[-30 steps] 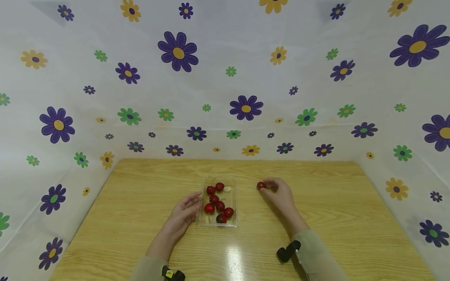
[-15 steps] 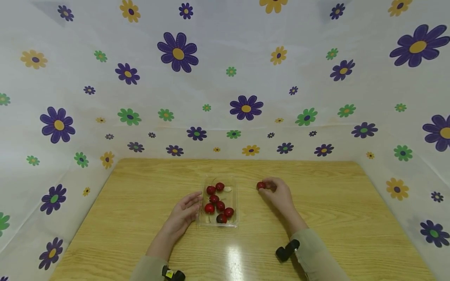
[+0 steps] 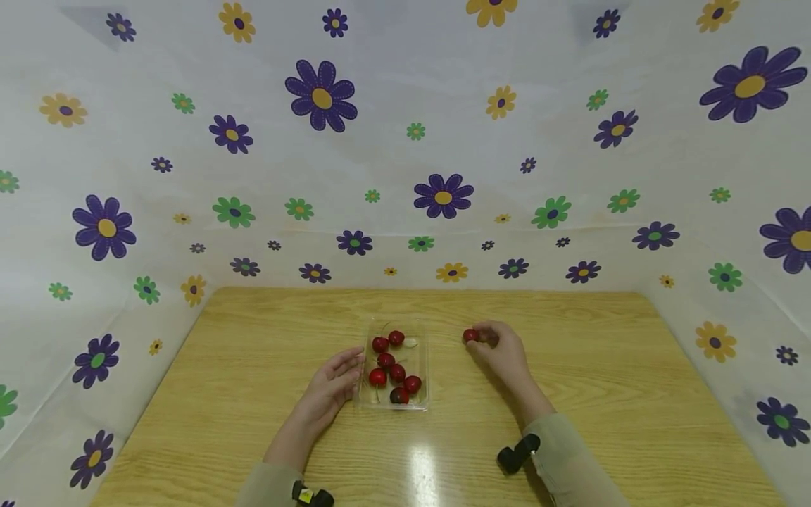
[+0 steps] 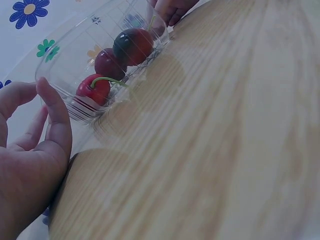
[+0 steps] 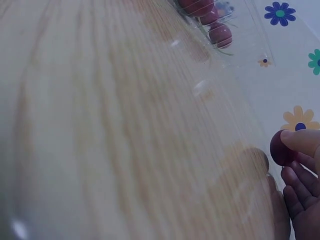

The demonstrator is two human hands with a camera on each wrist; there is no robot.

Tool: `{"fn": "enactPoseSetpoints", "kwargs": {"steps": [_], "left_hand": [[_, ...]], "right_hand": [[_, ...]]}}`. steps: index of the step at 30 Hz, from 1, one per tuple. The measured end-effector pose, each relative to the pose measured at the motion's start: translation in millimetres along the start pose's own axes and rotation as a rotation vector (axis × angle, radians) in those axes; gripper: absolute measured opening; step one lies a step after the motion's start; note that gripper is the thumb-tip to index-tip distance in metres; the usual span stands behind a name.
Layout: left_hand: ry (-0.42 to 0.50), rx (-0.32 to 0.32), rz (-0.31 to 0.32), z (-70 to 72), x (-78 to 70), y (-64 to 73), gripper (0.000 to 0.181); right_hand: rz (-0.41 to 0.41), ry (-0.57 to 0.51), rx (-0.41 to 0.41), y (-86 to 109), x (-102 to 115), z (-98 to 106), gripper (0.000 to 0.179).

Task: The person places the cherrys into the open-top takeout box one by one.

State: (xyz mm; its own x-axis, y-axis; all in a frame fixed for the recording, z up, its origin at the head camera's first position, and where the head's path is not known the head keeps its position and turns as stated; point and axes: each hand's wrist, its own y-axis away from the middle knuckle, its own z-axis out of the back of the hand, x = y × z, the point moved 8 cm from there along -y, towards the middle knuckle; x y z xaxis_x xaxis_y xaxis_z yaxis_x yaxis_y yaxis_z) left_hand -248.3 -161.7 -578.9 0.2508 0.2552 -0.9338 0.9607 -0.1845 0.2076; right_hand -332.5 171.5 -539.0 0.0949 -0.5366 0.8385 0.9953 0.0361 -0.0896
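A clear plastic box [image 3: 424, 366] holding several red cherries [image 3: 396, 372] stands on the table. At its left side is my left hand [image 3: 331, 389], with relaxed, slightly bent fingers. In the left wrist view its fingertips [image 4: 43, 86] are right at the rim of the box. To the right of the box, my right hand [image 3: 507, 355] pinches a single dark red cherry [image 3: 469, 336] between thumb and fingers. The right wrist view shows this cherry [image 5: 281, 148] under the thumb tip, close over the table, the other fingers curled below.
The table [image 3: 583, 366] has a light wood-grain top. A white sheet [image 3: 380, 155] printed with flowers hangs behind it and along both sides. Black cameras are strapped at the left wrist [image 3: 312, 494] and the right wrist [image 3: 518, 454].
The right hand has shifted very slightly to the left with its cherry. The left hand and the box have stayed in place.
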Motion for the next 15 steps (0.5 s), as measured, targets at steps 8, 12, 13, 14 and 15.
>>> {"fn": "enactPoseSetpoints", "kwargs": {"steps": [8, 12, 13, 14, 15], "left_hand": [[0.006, 0.004, -0.003, -0.7, -0.7, 0.2, 0.057], [0.007, 0.007, -0.003, -0.6, -0.6, 0.4, 0.057], [0.008, 0.006, -0.003, -0.4, -0.5, 0.4, 0.057], [0.008, 0.007, -0.002, -0.3, -0.5, 0.5, 0.057], [0.007, 0.007, -0.002, -0.3, -0.5, 0.5, 0.057]], "right_hand": [[0.019, 0.021, -0.002, 1.9, 6, -1, 0.034], [0.033, 0.021, -0.006, 2.8, 10, -2, 0.034], [0.037, 0.023, -0.008, 2.7, 11, -2, 0.034], [0.041, 0.020, -0.009, 2.8, 12, -2, 0.034], [0.043, 0.021, -0.011, 2.9, 13, -3, 0.035]]}}
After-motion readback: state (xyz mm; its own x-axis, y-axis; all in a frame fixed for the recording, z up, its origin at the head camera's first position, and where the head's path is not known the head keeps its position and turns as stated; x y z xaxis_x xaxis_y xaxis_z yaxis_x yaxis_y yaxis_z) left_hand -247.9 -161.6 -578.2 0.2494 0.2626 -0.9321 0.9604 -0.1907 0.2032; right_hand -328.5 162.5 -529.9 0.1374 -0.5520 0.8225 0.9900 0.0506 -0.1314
